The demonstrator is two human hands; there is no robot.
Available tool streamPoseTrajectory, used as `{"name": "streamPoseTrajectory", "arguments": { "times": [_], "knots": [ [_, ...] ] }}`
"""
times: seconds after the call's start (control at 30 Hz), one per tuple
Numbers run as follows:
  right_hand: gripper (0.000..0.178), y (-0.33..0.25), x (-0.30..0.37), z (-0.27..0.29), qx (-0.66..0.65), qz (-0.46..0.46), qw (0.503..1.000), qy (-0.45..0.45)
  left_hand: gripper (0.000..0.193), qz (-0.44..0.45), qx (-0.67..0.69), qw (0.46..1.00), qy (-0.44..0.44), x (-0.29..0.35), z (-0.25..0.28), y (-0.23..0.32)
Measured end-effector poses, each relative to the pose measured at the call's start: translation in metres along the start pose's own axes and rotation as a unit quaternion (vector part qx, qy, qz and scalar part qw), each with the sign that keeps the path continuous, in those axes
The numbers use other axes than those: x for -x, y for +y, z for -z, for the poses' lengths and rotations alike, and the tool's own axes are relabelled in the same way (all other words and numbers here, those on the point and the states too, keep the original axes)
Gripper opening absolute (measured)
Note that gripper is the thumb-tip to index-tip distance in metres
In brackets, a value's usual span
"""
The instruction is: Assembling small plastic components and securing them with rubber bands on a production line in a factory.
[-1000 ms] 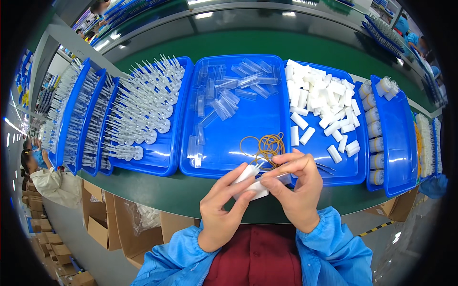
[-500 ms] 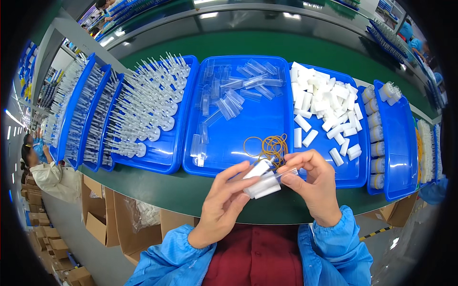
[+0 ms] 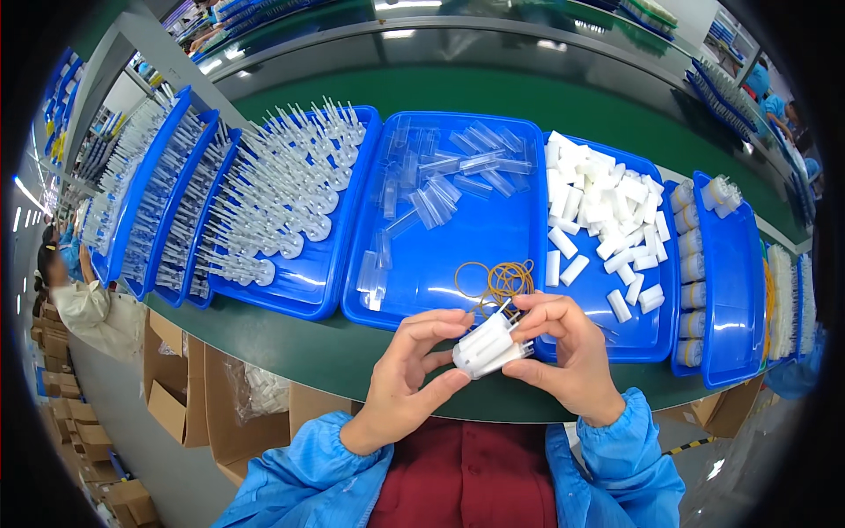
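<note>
Just past the table's near edge, both hands hold up a small bundle of white cylindrical pieces (image 3: 484, 344), tilted, with thin pale stems sticking out at its far right end. My left hand (image 3: 407, 368) grips its rounded lower left end, thumb in front and fingers behind. Closed around the opposite end are the fingertips and thumb of my right hand (image 3: 568, 354). Right behind the bundle, a tangle of brown rubber bands (image 3: 510, 280) lies in the middle blue tray (image 3: 422, 290), along with clear plastic sleeves (image 3: 431, 201).
A left tray (image 3: 295, 295) carries rows of thin-stemmed white parts (image 3: 290, 185); more filled trays stack beyond it. On the right, another tray (image 3: 576, 330) holds loose white cylinders (image 3: 607, 198), beside tilted trays (image 3: 735, 290). Cardboard boxes (image 3: 238, 414) stand below the left table edge.
The bundle has turned in my hands, its pieces now closer together. My right fingers have shifted onto its stem end. The view has moved slightly.
</note>
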State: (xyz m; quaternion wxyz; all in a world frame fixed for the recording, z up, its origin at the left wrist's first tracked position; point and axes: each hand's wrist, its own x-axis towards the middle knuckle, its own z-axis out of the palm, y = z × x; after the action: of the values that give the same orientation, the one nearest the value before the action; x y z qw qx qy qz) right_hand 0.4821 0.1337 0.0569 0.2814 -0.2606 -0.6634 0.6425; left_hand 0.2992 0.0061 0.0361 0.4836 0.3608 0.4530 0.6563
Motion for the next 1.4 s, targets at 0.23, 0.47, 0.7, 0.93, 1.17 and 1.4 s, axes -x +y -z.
{"name": "streamPoseTrajectory", "arguments": {
  "times": [0.23, 0.47, 0.7, 0.93, 1.17, 1.4],
  "knots": [
    [0.036, -0.01, -0.014, -0.002, 0.087, 0.039, 0.992, -0.083, 0.03, -0.046, -0.165, 0.983, -0.069, -0.005, 0.012, 0.009],
    [0.017, -0.006, -0.098, 0.016, 0.276, 0.121, 0.953, -0.032, 0.038, -0.018, -0.019, 0.999, 0.024, -0.001, 0.027, 0.007],
    [0.025, 0.04, -0.177, 0.001, 0.67, 0.228, 0.706, -0.01, 0.035, 0.001, 0.02, 0.999, 0.049, 0.002, 0.031, 0.007],
    [0.03, 0.009, -0.131, 0.006, 0.503, 0.082, 0.86, -0.04, 0.032, -0.043, -0.03, 0.998, 0.032, -0.001, 0.033, 0.006],
    [0.047, -0.03, -0.057, -0.023, -0.08, -0.06, 0.993, 0.063, 0.03, -0.042, -0.07, 0.996, 0.034, -0.005, 0.023, 0.008],
    [0.042, -0.014, -0.041, -0.03, -0.044, -0.018, 0.997, 0.068, 0.031, -0.049, -0.099, 0.994, 0.022, -0.003, 0.011, 0.01]
  ]
}}
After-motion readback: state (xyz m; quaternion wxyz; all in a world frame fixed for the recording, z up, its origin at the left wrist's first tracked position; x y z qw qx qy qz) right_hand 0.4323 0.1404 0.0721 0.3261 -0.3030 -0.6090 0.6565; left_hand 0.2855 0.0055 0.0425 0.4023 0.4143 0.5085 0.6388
